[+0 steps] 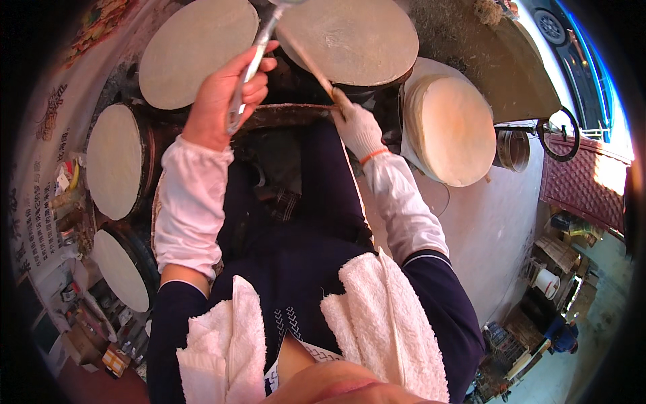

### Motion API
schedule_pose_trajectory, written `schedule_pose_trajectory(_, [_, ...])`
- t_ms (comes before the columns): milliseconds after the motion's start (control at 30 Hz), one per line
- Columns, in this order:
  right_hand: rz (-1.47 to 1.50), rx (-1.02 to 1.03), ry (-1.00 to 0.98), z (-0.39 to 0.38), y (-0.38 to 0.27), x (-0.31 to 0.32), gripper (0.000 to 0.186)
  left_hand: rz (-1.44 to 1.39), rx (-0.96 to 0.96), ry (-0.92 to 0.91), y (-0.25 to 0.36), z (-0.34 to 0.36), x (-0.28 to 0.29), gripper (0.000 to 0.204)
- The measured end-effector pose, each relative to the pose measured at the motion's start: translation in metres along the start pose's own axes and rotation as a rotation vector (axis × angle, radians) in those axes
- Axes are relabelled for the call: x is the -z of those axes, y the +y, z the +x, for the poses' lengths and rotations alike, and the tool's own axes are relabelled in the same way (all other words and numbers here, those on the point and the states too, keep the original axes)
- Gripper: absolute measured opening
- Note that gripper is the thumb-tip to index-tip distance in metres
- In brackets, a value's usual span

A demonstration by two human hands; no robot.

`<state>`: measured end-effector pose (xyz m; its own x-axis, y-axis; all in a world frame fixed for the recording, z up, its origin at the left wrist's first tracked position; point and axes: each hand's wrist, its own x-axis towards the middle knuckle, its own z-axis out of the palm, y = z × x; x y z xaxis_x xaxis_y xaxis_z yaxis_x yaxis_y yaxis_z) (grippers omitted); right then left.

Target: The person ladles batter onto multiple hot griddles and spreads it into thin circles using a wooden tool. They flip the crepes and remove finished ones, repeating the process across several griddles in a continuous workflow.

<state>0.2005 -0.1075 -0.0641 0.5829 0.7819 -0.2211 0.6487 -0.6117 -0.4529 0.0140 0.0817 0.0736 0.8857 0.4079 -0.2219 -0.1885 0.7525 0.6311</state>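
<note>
My bare left hand (225,97) is closed around the handle of a metal ladle (262,46), raised upright with its head at the top edge. My gloved right hand (354,124) grips a thin wooden stick (308,59), which reaches up over a round griddle covered with pale batter (356,37). Similar round coated griddles surround me: one upper left (192,54), one middle left (114,161), one lower left (121,271). Beside my right hand, a stack of thin round pale sheets (452,129) rests on the light surface.
A dark metal panel (518,77), a black ring (560,145) and a metal pot (513,151) are upper right, near a red quilted cover (582,185). Boxes (87,340) and shelved clutter line the left. A person in blue (562,333) is at lower right. A vehicle (558,34) stands outside.
</note>
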Motion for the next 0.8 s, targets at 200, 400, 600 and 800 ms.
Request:
schedule_pose_trajectory(200, [0.621, -0.29, 0.447, -0.047, 0.071, -0.006, 0.048, -0.006, -0.053, 0.004, 0.01, -0.06, 0.014, 0.04])
schedule_pose_trajectory(400, [0.379, 0.007, 0.212, -0.057, 0.057, -0.046, 0.052, -0.059, 0.076, 0.167, -0.014, -0.067, 0.033, 0.041])
schedule_pose_trajectory(600, [0.562, -0.1, 0.68, 0.017, 0.094, 0.04, 0.049, 0.144, -0.014, 0.335, -0.017, -0.107, 0.03, 0.043])
schedule_pose_trajectory(800, [0.132, -0.255, 0.54, 0.075, 0.099, 0.073, 0.045, 0.11, -0.037, 0.306, -0.017, -0.119, 0.035, 0.042])
